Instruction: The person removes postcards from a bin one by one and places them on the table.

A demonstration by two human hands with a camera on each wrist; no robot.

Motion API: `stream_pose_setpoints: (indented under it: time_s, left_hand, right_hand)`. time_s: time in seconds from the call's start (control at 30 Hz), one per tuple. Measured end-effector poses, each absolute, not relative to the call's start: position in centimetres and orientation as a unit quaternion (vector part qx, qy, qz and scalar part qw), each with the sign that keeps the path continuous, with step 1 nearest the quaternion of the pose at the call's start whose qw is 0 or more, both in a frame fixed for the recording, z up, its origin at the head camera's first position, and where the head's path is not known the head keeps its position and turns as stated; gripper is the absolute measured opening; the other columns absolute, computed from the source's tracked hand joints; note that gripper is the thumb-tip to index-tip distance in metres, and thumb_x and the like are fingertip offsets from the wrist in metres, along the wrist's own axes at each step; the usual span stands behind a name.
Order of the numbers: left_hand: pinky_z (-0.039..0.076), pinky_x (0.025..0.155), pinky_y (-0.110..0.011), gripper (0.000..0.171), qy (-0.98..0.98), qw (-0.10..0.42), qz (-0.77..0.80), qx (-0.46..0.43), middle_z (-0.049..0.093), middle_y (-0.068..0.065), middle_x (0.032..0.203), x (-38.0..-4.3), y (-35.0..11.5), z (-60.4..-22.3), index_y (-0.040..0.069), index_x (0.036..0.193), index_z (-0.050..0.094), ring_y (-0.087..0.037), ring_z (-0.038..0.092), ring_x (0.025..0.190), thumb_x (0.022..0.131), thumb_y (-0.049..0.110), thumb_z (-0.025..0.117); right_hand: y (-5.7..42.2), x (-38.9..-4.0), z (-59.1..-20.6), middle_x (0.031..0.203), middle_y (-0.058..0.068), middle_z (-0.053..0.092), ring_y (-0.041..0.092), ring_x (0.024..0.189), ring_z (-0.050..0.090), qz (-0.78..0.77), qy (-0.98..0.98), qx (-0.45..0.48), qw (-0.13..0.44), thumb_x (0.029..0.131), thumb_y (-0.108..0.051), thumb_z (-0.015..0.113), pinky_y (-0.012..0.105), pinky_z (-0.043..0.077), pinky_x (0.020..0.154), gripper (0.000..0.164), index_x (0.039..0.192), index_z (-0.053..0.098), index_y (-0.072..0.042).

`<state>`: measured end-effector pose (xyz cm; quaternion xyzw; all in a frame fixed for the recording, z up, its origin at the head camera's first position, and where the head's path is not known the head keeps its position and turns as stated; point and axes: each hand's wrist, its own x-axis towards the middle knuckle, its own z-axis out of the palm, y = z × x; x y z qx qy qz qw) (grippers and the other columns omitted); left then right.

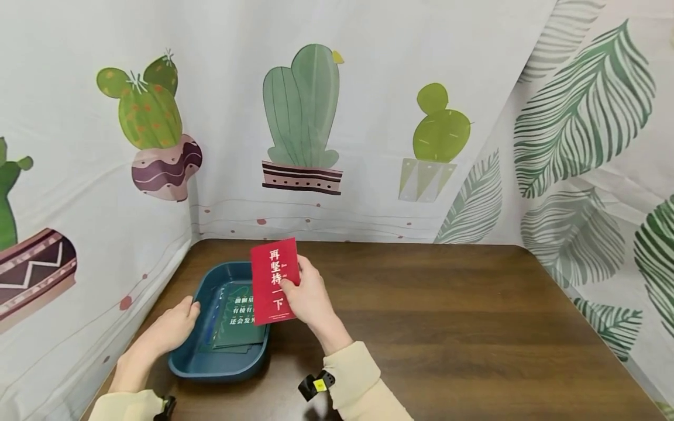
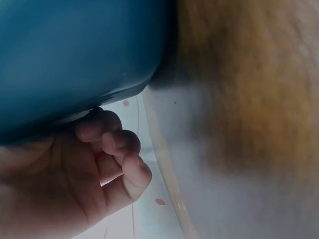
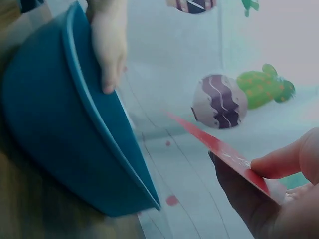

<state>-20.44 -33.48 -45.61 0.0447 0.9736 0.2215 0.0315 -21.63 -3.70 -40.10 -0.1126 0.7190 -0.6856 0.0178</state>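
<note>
My right hand (image 1: 310,292) pinches a red card (image 1: 275,263) with white Chinese lettering, thumb on its face and fingers behind. The card is held over the right side of a blue plastic basin (image 1: 218,374). Inside the basin lie green cards (image 1: 239,333), overlapping each other, the top one printed with white characters partly hidden by the red card. At the basin's left rim my left hand (image 1: 171,327) grips the edge, thumb over the top and fingers (image 2: 127,172) curled outside below the rim. The right wrist view shows the red card (image 3: 219,149) nearly edge-on, beside the basin.
The basin stands at the left of a brown wooden table (image 1: 447,327). White cloth printed with cacti (image 1: 305,111) and leaves (image 1: 584,111) hangs behind the table and along its sides. Each wrist wears a black strap (image 1: 316,385).
</note>
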Motion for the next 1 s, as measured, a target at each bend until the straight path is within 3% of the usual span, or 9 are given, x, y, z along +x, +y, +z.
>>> stream_pose_setpoints:
  time_s: [0.33, 0.7, 1.0]
  left_hand:
    - [0.046, 0.073, -0.054, 0.03, 0.974, 0.036, 0.218, 0.041, 0.058, -0.021, 0.085, -20.6, -33.5, -45.7, -0.006, 0.102, 0.044, -0.042, 0.062, 0.089, 0.107, 0.019, 0.027]
    - [0.047, 0.074, -0.054, 0.03, 0.974, 0.036, 0.22, 0.039, 0.058, -0.023, 0.088, -20.8, -33.4, -45.9, -0.005, 0.103, 0.044, -0.04, 0.062, 0.089, 0.107, 0.02, 0.028]
    - [0.047, 0.075, -0.055, 0.032, 0.974, 0.039, 0.219, 0.035, 0.059, -0.028, 0.093, -20.9, -33.6, -46.0, -0.006, 0.105, 0.044, -0.043, 0.062, 0.092, 0.107, 0.021, 0.026]
  right_hand:
    - [-0.7, -23.3, -41.9, 0.094, 0.012, 0.067, 0.018, 0.069, 0.068, -0.692, 0.72, -0.059, -0.001, 0.089, 0.005, 0.061, 0.036, 0.056, 0.057, 0.052, 0.139, 0.044, 0.0]
    - [0.4, -24.0, -44.3, 0.099, 0.018, 0.066, 0.025, 0.074, 0.069, -0.686, 0.727, -0.011, 0.018, 0.09, 0.002, 0.059, 0.038, 0.056, 0.061, 0.055, 0.141, 0.04, 0.004]
    - [0.3, -24.6, -46.3, 0.098, 0.018, 0.067, 0.023, 0.075, 0.069, -0.672, 0.74, 0.003, 0.037, 0.09, 0.005, 0.058, 0.037, 0.056, 0.061, 0.054, 0.141, 0.039, 0.007]
